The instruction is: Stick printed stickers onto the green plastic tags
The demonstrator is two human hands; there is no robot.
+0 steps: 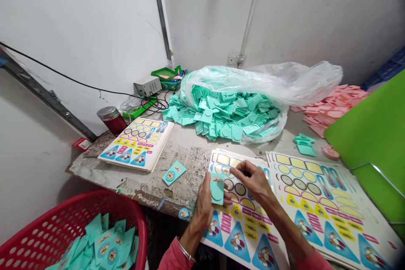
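My left hand (205, 202) is closed on a small teal plastic piece (217, 188), held upright over a sticker sheet (240, 223). My right hand (251, 181) rests on that sheet, with its fingertips pinched at a sticker near the sheet's top; what they hold is too small to name. Another teal piece with a round sticker on it (174, 172) lies on the worn tabletop (177, 152) to the left of my hands.
A clear bag spills a heap of teal pieces (228, 114) at the back. More sticker sheets lie at right (329, 202) and in a stack at left (137, 143). A red basket (69, 236) holds stickered pieces. Pink pieces (329, 107), a green board (373, 135), a metal tin (110, 119).
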